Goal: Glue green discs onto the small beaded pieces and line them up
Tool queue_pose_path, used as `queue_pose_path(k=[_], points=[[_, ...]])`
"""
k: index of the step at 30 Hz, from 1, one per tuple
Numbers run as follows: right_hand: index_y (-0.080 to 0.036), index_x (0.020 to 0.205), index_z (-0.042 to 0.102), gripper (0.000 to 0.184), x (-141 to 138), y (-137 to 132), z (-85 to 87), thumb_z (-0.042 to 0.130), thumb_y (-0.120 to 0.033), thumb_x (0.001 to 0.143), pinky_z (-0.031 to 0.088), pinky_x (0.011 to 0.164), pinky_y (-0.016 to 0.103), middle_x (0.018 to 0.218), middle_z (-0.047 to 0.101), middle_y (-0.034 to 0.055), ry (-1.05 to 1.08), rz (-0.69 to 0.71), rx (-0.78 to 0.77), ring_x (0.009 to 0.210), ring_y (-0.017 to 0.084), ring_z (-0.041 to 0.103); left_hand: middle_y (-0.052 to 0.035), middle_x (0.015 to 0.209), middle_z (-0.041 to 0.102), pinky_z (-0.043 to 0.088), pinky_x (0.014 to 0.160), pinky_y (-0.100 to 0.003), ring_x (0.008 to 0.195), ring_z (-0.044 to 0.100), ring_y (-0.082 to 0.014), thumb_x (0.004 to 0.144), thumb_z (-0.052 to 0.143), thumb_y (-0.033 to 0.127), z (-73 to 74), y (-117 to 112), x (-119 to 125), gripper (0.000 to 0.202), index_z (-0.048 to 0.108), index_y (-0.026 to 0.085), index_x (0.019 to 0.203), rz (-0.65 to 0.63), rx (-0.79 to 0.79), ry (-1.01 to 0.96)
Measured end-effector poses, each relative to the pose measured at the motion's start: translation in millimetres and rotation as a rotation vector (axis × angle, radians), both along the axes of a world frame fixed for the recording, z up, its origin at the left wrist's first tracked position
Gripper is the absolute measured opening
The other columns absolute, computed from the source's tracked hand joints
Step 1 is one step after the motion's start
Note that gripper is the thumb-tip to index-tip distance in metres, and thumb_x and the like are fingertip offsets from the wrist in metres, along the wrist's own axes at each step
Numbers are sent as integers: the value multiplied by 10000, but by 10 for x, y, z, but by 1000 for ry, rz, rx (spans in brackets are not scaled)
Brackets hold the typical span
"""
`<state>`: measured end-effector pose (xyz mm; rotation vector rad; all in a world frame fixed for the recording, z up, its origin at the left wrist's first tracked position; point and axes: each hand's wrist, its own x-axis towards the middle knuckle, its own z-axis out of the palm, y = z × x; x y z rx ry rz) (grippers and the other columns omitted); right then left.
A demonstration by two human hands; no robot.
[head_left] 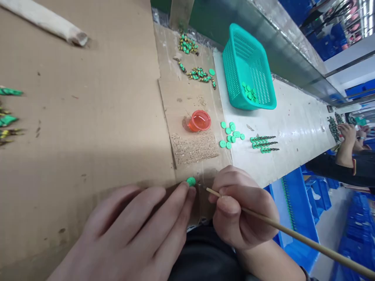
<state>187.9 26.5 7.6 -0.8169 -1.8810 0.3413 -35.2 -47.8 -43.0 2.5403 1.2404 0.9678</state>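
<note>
My left hand [140, 226] pinches a small green button-like disc [191, 181] at its fingertips, low over the cardboard. Close by on the right, my right hand [244, 207] grips a thin wooden stick [295, 233] near its end, and the tip points at the disc without touching it. Beyond both hands, a small red cup [200, 120] of liquid stands on a cardboard piece [178, 93] strewn with tiny specks. Several loose green discs [233, 134] lie to the right of the cup.
A teal basket [249, 70] with green discs stands behind. Green-and-dark twisted pieces [263, 143] lie in rows at right; green-and-yellow pieces [199, 74] are heaped at the back. A pale rod [43, 21] lies at far left. Another person's hand [348, 132] works farther down the table.
</note>
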Motion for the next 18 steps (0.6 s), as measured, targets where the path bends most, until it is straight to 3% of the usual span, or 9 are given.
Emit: queue_pose_path(k=[5, 18], points=[[-198, 1065, 707, 174, -5, 7, -26, 652, -150, 1223, 565, 541, 325, 745, 694, -21, -20, 7, -2, 590, 153, 675, -17, 1666, 756, 522, 1289, -577, 1351, 705, -323, 1132, 686, 336, 37, 17, -4, 375, 819, 278, 1478, -11, -15, 9], [-206, 1038, 693, 189, -65, -3, -40, 684, -166, 1222, 584, 536, 312, 720, 676, -49, -19, -46, -12, 574, 144, 666, -14, 1680, 726, 551, 1202, -618, 1297, 701, -338, 1184, 645, 385, -74, 37, 15, 367, 800, 271, 1497, -2, 24, 2]])
